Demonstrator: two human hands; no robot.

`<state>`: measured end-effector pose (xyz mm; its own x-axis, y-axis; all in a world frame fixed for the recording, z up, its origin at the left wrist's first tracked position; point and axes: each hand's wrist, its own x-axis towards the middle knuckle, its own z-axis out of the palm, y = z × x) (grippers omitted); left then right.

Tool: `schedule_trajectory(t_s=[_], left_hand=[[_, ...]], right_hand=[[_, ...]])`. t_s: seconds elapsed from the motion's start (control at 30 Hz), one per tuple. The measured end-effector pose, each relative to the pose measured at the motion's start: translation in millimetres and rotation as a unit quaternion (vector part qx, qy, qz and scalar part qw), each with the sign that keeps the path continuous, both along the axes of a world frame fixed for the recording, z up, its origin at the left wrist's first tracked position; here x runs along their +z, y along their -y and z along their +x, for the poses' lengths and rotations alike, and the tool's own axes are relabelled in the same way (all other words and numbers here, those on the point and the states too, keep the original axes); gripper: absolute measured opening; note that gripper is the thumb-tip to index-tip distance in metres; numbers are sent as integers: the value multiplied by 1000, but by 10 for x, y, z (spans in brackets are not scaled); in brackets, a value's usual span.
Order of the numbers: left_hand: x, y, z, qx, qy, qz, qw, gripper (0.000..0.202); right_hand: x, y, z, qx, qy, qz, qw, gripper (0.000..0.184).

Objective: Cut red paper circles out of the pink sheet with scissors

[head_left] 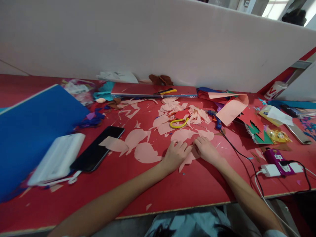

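My left hand (175,154) and my right hand (205,148) meet over the middle of the red table, fingers closed. Between and below them is a pink cut-out piece (189,160), pinched by both hands near its top edge; the fingertips partly hide it. Whether it is paper or felt I cannot tell. Rounded pink cut-outs (145,153) lie flat to the left of my left hand. Just beyond my hands are yellow-handled scissors (179,124), partly covered by pink scraps (197,115). A blue glue gun (217,121) lies further right.
Left are a black phone (98,149), a white power bank (58,159) and a tilted blue board (41,125). A purple power strip (278,161) with chargers sits right, its cables crossing the table edge. A folded pink sheet (233,110) stands up back right. A white partition (148,42) closes the back.
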<state>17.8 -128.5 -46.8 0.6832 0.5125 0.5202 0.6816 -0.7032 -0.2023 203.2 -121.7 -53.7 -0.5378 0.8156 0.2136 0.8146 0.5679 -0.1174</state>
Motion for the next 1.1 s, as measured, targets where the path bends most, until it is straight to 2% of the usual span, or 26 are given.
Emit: schedule_trajectory(t_s=[0.33,0.63,0.93,1.1], left_hand=[[-16,-6,21,18,-4,29,999,16],[-35,-32,24,34,7,18,999,16],[13,-71,-29,33,1,-75,997,14],[-10,-74,-35,41,-14,-85,995,15]], right_hand=[[-2,-10,-5,-3,8,15,1000,9],[-29,-11,12,-2,8,28,1000,6],[46,-29,57,7,-16,5,1000,14],[64,-26,66,2,-2,-2,1000,14]])
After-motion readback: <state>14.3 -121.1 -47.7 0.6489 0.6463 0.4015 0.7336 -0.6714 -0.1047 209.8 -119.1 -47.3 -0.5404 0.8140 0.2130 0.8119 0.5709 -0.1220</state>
